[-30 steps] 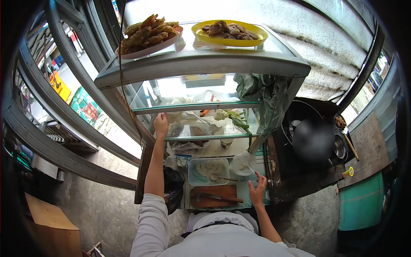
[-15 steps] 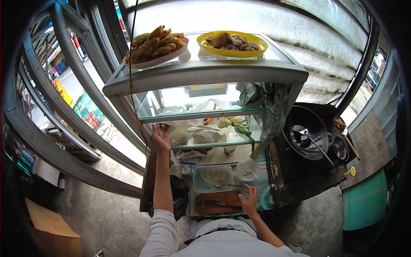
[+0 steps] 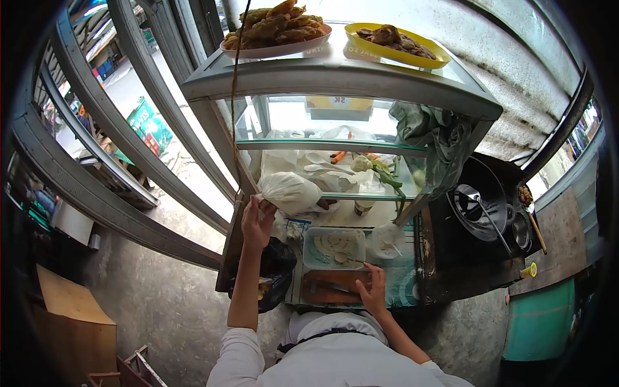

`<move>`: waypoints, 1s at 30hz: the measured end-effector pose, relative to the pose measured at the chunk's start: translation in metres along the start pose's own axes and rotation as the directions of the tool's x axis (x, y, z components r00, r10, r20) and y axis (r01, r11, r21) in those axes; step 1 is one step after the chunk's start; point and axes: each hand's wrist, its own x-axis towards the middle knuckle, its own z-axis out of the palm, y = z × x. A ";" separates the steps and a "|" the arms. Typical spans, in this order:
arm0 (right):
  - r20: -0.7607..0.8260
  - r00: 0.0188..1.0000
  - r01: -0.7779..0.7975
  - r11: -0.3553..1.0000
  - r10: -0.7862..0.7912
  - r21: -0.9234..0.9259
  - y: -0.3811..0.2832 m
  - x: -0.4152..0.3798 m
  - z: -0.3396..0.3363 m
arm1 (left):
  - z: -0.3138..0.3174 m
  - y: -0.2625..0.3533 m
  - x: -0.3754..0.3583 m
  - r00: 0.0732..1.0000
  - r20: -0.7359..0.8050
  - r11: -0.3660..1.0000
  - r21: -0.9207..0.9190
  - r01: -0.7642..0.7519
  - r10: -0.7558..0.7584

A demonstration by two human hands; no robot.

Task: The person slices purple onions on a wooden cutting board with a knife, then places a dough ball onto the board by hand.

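Observation:
My left hand [image 3: 258, 222] is closed on the gathered neck of a white plastic bag [image 3: 290, 193], which bulges out to the right in front of the glass shelves. Over the right part of a brown cutting board [image 3: 329, 287], my right hand [image 3: 373, 289] has its fingers apart and holds nothing. Just behind the board sits a clear tub [image 3: 316, 240] of pale batter with a spoon in it; the spoon's handle ends near my right fingertips. A knife lies on the board. To the tub's right is a small clear bag [image 3: 387, 240].
Fried food fills a pink plate [image 3: 284, 50] and a yellow plate [image 3: 432, 62] on top of the glass case [image 3: 342, 82]. Vegetables [image 3: 380, 171] lie on a shelf. A black pan [image 3: 477, 193] stands at the right. A black bag [image 3: 280, 271] hangs left of the board.
My left hand, earlier open at the shelf's left end, now grips the white bag, which has come out in front of the shelves. My right hand stays near the board. The view has shifted.

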 end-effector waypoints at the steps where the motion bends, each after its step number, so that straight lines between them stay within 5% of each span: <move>1: 0.006 1.000 -0.006 1.000 0.006 -0.002 -0.002 -0.001 0.001 | 0.005 0.005 -0.012 1.000 0.027 1.000 -0.027 0.014 -0.013; 6: 0.018 0.999 0.048 0.999 -0.048 -0.005 -0.044 0.001 -0.005 | 0.008 0.007 -0.074 0.974 0.013 0.967 -0.121 0.224 -0.224; 9: 0.004 0.982 0.189 0.981 -0.189 -0.035 -0.076 0.007 -0.004 | 0.036 0.007 -0.098 0.929 -0.123 0.932 0.050 0.358 -0.350; 14: 0.071 0.946 0.315 0.949 -0.315 0.013 -0.106 0.005 0.013 | 0.021 -0.025 -0.141 0.808 0.003 0.778 0.269 0.567 -0.590; 18: 0.150 0.937 0.318 0.948 -0.314 0.000 -0.093 -0.007 0.037 | 0.019 -0.034 -0.163 0.768 -0.014 0.650 0.523 0.551 -0.640; 23: 0.128 0.941 0.335 0.919 -0.314 -0.208 -0.065 -0.021 0.054 | -0.015 -0.069 -0.188 0.756 -0.069 0.611 0.544 0.576 -0.651; 28: 0.101 0.968 0.242 0.955 -0.228 -0.171 -0.027 -0.029 0.074 | -0.033 -0.094 -0.203 0.798 -0.087 0.585 0.634 0.506 -0.597; 30: 0.085 0.972 0.228 0.968 -0.219 -0.108 -0.029 -0.029 0.078 | -0.037 -0.092 -0.201 0.859 0.005 0.505 0.811 0.296 -0.511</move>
